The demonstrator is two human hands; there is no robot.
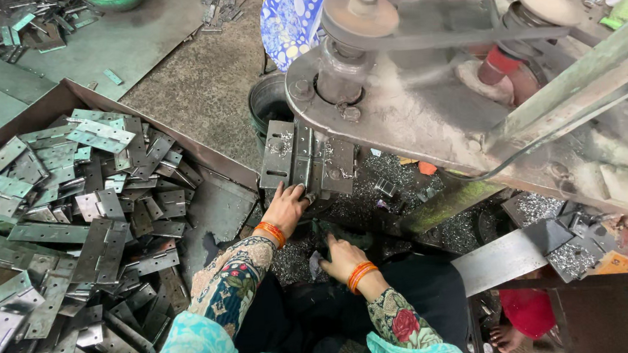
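My left hand (285, 207) grips the lower edge of a grey metal hinge (306, 159) held up under the head of a belt-driven drill machine (366, 86). My right hand (341, 256) is lower, closed around a dark part below the machine table; what it holds is hard to make out. Both wrists wear orange bangles and patterned sleeves. Metal shavings (386, 176) cover the surface around the hinge.
A large tray (211, 161) at the left holds a heap of several metal hinges (77, 227). A dark bucket (269, 103) stands behind the hinge. Another person in blue dotted cloth (293, 14) is beyond the machine. A metal plate (508, 255) and a bare foot (509, 335) lie right.
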